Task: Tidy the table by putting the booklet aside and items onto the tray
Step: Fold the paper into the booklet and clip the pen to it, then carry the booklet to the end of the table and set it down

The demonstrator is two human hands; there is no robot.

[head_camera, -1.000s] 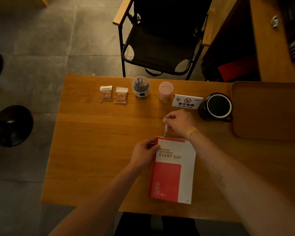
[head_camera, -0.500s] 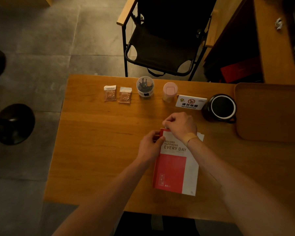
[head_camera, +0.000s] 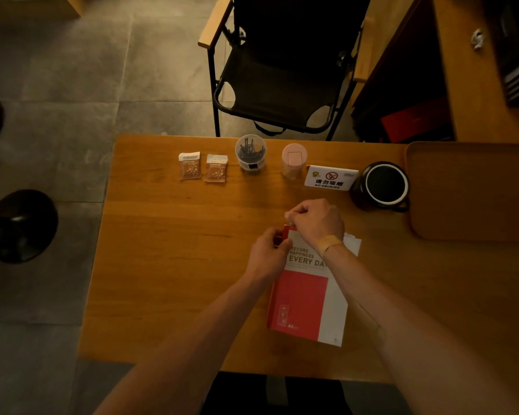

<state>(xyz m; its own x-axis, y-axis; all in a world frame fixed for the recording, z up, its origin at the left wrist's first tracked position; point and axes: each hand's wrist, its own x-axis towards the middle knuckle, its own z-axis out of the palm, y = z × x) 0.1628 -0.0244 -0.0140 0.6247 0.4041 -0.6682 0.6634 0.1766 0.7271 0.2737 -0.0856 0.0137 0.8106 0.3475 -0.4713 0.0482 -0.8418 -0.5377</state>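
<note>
Booklet [head_camera: 309,298] lies mid-desk, at 6 o'clock from the sign [head_camera: 330,178]; your left hand [head_camera: 267,253] pinches its top corner, right hand [head_camera: 316,224] fingers curl at its top edge, grip unclear. Next, shift it aside, then load the tray [head_camera: 474,190].

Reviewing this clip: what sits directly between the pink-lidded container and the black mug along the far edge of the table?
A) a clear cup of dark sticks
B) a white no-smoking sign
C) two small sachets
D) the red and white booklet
B: the no-smoking sign stands between the pink-lidded container and the black mug on the table.
</note>
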